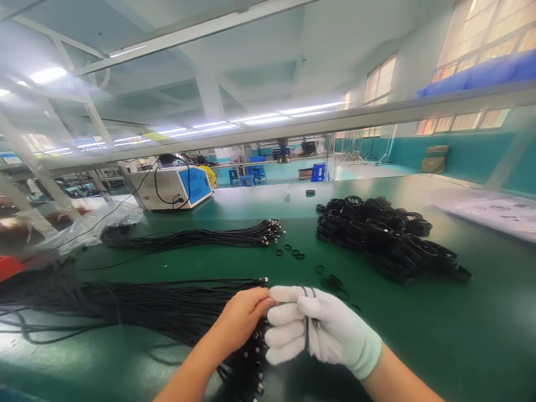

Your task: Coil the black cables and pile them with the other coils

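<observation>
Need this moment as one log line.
left hand: bare, at black cables; right hand: white glove, thin black strand across fingers; green table: small black rings, pile of black coils

The glove (335,329) is white knitted cloth, matt and soft-looking. The cables (138,304) look sheathed in smooth black plastic, with small shiny metal-looking ends (260,385). The coils (379,229) are black with a dull sheen. The green tabletop (460,335) is smooth and faintly glossy. The bag (109,218) is thin, crinkled clear plastic; the machine's casing (159,190) looks smoothly painted.
</observation>
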The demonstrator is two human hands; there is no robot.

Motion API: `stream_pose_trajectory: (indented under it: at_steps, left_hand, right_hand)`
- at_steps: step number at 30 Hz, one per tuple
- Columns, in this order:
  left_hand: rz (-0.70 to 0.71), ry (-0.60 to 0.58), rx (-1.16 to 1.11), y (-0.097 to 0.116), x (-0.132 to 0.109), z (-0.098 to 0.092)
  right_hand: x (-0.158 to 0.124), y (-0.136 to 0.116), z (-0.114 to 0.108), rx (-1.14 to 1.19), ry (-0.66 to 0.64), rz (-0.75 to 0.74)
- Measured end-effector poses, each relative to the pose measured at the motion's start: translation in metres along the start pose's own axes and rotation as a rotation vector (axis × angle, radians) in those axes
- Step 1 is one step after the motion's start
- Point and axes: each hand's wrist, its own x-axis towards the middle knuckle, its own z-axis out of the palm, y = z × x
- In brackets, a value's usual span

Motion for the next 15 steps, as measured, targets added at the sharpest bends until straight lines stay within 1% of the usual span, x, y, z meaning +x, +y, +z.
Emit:
stream_pose_trajectory:
  at_steps: [2, 3, 4, 6, 7, 8, 9, 10, 11, 13, 15]
  left_hand:
    - [-0.037, 0.073, 0.193, -0.013, -0.013, 0.016]
    - [-0.037, 0.112, 0.317, -0.017, -0.022, 0.025]
    - [-0.003, 0.137, 0.437, -0.019, -0.031, 0.035]
    - [0.161, 0.177, 0.614, -0.014, -0.050, 0.052]
    - [0.268, 0.214, 0.667, -0.008, -0.057, 0.056]
    - [0.377, 0.268, 0.692, 0.001, -0.061, 0.056]
    - [0.459, 0.323, 0.696, 0.012, -0.063, 0.051]
    - [0.508, 0.375, 0.688, 0.023, -0.061, 0.041]
    - [0.543, 0.398, 0.650, 0.033, -0.058, 0.027]
    - [0.441, 0.259, 0.552, 0.049, -0.045, -0.004]
    - [0.308, 0.108, 0.365, 0.056, -0.032, -0.028]
  right_hand:
    - [0.001, -0.012, 0.001, 0.032, 0.048, -0.097]
    - [0.001, -0.016, 0.001, 0.046, 0.076, -0.139]
    - [0.002, -0.020, 0.000, 0.053, 0.106, -0.176]
    - [0.004, -0.021, -0.003, 0.035, 0.168, -0.213]
    - [0.005, -0.019, -0.005, 0.009, 0.196, -0.209]
    - [0.006, -0.015, -0.006, -0.022, 0.210, -0.190]
    - [0.006, -0.010, -0.006, -0.054, 0.210, -0.155]
    - [0.005, -0.004, -0.007, -0.082, 0.192, -0.100]
    - [0.005, 0.002, -0.007, -0.098, 0.158, -0.036]
    - [0.004, 0.014, -0.006, -0.084, 0.072, 0.094]
    - [0.004, 0.023, -0.006, -0.028, 0.008, 0.181]
